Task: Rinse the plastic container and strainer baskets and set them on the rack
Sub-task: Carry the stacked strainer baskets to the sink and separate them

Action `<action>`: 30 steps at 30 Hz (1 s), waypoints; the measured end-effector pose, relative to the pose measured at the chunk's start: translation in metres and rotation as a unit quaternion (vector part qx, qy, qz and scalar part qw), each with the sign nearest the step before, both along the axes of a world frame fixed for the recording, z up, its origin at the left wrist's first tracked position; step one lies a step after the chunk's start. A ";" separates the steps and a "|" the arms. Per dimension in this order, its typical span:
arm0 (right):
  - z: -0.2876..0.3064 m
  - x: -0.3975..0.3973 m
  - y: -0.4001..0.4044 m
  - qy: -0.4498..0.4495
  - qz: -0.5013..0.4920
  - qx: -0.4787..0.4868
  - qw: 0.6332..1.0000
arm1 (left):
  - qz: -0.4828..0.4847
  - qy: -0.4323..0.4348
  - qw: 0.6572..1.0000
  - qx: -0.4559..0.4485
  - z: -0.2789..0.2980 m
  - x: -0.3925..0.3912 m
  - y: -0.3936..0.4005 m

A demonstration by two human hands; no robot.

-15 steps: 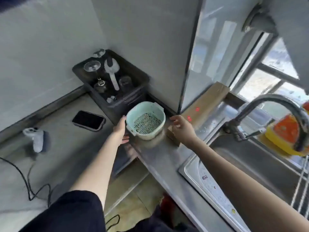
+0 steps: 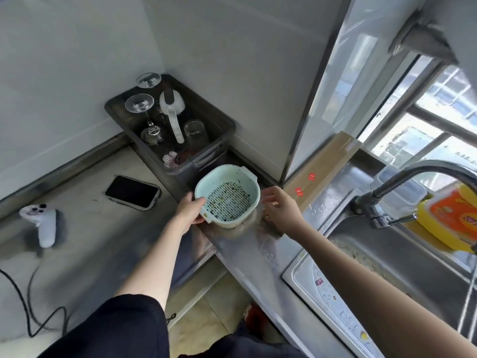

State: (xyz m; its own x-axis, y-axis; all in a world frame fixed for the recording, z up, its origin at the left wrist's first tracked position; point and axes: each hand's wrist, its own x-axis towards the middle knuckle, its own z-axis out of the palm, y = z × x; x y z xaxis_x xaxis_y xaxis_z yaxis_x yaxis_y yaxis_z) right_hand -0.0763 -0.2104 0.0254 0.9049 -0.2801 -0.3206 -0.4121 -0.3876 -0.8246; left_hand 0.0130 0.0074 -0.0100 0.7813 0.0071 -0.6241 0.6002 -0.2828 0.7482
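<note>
One strainer basket (image 2: 227, 196), flecked with dark bits, gripped by left hand (image 2: 189, 210); right hand (image 2: 280, 209) loose beside it.

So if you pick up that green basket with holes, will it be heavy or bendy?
Probably light: the strainer basket looks like thin plastic full of holes, and the left hand holds its rim alone. It likely stays stiff, keeping its round shape. It may be a bit slippery, since the steel counter around it looks wet.
</note>
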 end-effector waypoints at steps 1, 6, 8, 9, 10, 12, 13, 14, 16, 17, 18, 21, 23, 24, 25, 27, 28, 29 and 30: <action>0.002 0.000 -0.001 0.001 -0.006 0.003 1.000 | -0.015 -0.020 1.000 0.015 0.001 -0.002 0.003; 0.014 0.000 -0.008 -0.029 -0.035 0.017 0.999 | -0.109 -0.092 0.986 0.083 0.020 -0.012 0.022; 0.020 -0.002 -0.011 -0.045 -0.045 0.015 0.998 | -0.138 -0.107 0.980 0.092 0.032 -0.012 0.025; 0.024 -0.004 -0.012 -0.051 -0.047 0.011 0.998 | -0.156 -0.117 0.976 0.100 0.037 -0.011 0.026; 0.027 -0.006 -0.013 -0.056 -0.048 0.010 0.997 | -0.175 -0.124 0.970 0.112 0.045 -0.012 0.026; 0.035 -0.016 -0.014 -0.057 -0.058 0.025 0.996 | -0.204 -0.130 0.962 0.129 0.058 -0.015 0.022; 0.040 -0.022 -0.014 -0.052 -0.064 0.044 0.996 | -0.219 -0.131 0.958 0.135 0.063 -0.018 0.018; 0.044 -0.030 -0.016 -0.046 -0.067 0.063 0.995 | -0.237 -0.133 0.953 0.134 0.070 -0.024 0.011; 0.050 -0.051 -0.023 -0.033 -0.058 0.087 0.994 | -0.276 -0.143 0.942 0.127 0.081 -0.038 -0.007; 0.051 -0.063 -0.028 -0.027 -0.056 0.098 0.993 | -0.293 -0.149 0.936 0.124 0.083 -0.046 -0.017; 0.050 -0.077 -0.034 -0.023 -0.063 0.110 0.992 | -0.309 -0.150 0.931 0.124 0.086 -0.054 -0.029; 0.046 -0.119 -0.063 -0.011 -0.108 0.131 0.986 | -0.359 -0.155 0.912 0.124 0.086 -0.079 -0.061; 0.041 -0.148 -0.085 0.015 -0.121 0.132 0.984 | -0.394 -0.156 0.896 0.130 0.081 -0.094 -0.090; 0.037 -0.163 -0.097 0.031 -0.127 0.130 0.983 | -0.418 -0.157 0.885 0.132 0.079 -0.103 -0.107; 0.032 -0.178 -0.108 0.043 -0.140 0.127 0.981 | -0.439 -0.157 0.875 0.131 0.076 -0.112 -0.124; 0.019 -0.205 -0.128 0.052 -0.188 0.111 0.974 | -0.485 -0.153 0.852 0.126 0.070 -0.129 -0.162; 0.013 -0.218 -0.137 0.055 -0.216 0.100 0.970 | -0.507 -0.148 0.840 0.127 0.065 -0.136 -0.180; 0.008 -0.229 -0.146 0.060 -0.241 0.088 0.965 | -0.524 -0.143 0.830 0.128 0.061 -0.142 -0.197; 0.002 -0.240 -0.154 0.067 -0.265 0.078 0.959 | -0.536 -0.134 0.824 0.126 0.056 -0.148 -0.212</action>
State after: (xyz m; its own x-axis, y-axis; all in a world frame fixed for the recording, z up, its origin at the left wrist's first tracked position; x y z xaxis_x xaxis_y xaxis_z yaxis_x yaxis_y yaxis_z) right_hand -0.3166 -0.3642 0.0278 0.5969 -0.6276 -0.4999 -0.6233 0.0297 -0.7815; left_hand -0.1346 -0.2045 0.0461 0.5331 -0.6731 -0.5125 -0.2727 -0.7102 0.6491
